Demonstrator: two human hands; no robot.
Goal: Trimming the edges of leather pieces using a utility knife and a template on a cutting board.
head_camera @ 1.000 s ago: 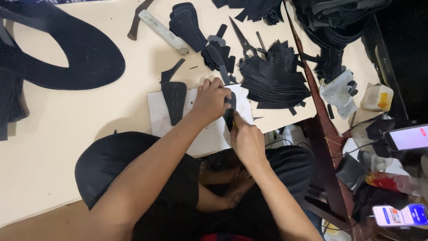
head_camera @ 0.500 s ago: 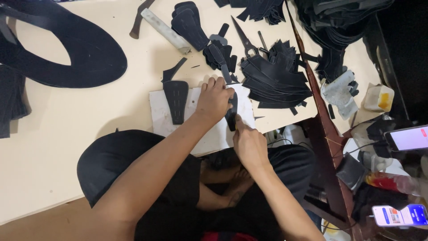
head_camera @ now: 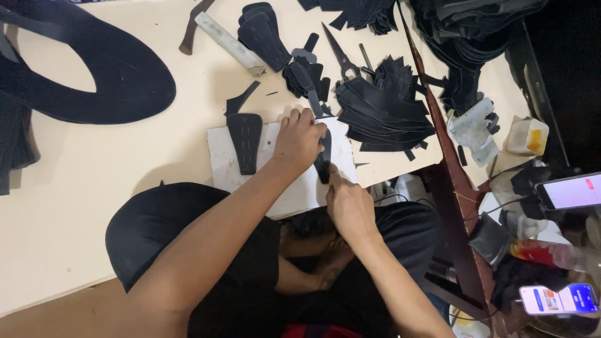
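Note:
My left hand presses down on a small black leather piece lying on a white cutting pad. My right hand is closed just below that piece, gripping a tool whose blade end touches it; the tool itself is mostly hidden. A second black tongue-shaped piece with rows of small holes lies on the left part of the pad.
A fanned stack of black cut pieces lies right of the pad, with scissors above it. A hammer, a grey bar and a large black sheet lie further left. Phones sit at the right.
My hands have stayed on the small black piece, with only slight shifts. The view has drifted a little.

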